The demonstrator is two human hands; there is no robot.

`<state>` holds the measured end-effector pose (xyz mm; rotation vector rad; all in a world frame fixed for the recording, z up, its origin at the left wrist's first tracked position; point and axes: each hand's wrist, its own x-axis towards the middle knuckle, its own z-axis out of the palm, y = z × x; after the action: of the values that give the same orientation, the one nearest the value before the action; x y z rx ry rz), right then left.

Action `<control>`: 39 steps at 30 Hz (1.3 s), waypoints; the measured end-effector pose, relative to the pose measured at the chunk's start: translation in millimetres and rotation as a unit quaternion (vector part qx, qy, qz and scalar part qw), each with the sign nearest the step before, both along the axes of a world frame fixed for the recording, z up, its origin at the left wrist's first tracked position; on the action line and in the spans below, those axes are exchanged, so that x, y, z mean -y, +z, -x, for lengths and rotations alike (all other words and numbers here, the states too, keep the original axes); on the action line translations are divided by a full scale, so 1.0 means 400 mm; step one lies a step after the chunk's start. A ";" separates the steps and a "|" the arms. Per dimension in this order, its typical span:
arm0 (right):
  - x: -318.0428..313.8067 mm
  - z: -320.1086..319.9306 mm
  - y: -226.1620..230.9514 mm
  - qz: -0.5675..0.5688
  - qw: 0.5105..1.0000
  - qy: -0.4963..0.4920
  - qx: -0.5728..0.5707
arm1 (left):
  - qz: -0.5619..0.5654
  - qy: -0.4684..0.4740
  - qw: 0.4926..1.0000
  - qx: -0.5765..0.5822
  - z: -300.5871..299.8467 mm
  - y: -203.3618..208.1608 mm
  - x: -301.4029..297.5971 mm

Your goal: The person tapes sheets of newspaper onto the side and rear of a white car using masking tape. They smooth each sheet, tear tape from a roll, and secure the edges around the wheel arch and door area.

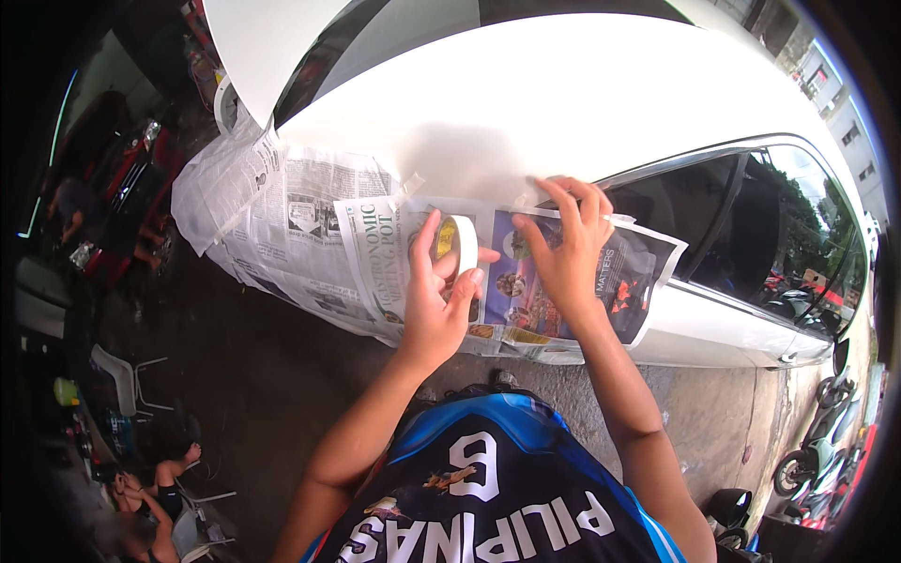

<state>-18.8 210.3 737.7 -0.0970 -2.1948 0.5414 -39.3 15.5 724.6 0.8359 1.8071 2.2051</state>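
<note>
A person seen from above leans over the near side of a white car (563, 84), where a printed sheet (511, 296) lies along the panel, its upper edge on the paintwork and its right edge close to the window (723, 211). The left hand (434, 305) holds a roll of tape (466, 246) above the sheet's middle; a finger appears to pass through the core, which probably keeps the roll secure. The right hand (572, 253) is at the sheet's upper edge, fingers and thumb spread moderately wide with tips down, seemingly to keep that edge flat; whether they pinch any tape I cannot tell. A short strip (410, 185) crosses the upper edge left of the hands, apparently pinning it. Beyond the sheet's left edge, grey newspaper (272, 202) drapes over the car's left end, overlapped by the sheet.
</note>
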 end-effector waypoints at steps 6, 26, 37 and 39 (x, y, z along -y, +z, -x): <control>0.090 -0.098 0.019 0.156 0.971 0.181 -0.012 | -0.031 -0.058 0.998 0.015 -0.027 -0.002 0.032; 0.113 -0.142 0.110 0.245 0.922 0.282 0.106 | 0.172 0.038 0.907 -0.382 -0.031 0.012 0.131; 0.145 -0.201 -0.007 0.406 0.858 0.265 0.171 | 0.251 0.054 0.879 -0.403 -0.091 -0.080 0.153; 0.155 -0.210 0.002 0.398 0.856 0.288 0.163 | 0.228 0.081 0.874 -0.422 -0.093 -0.099 0.148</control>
<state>65.4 148.2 738.4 0.0449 -2.1508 1.8768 -2.0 -43.6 684.9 1.7372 2.6907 1.4097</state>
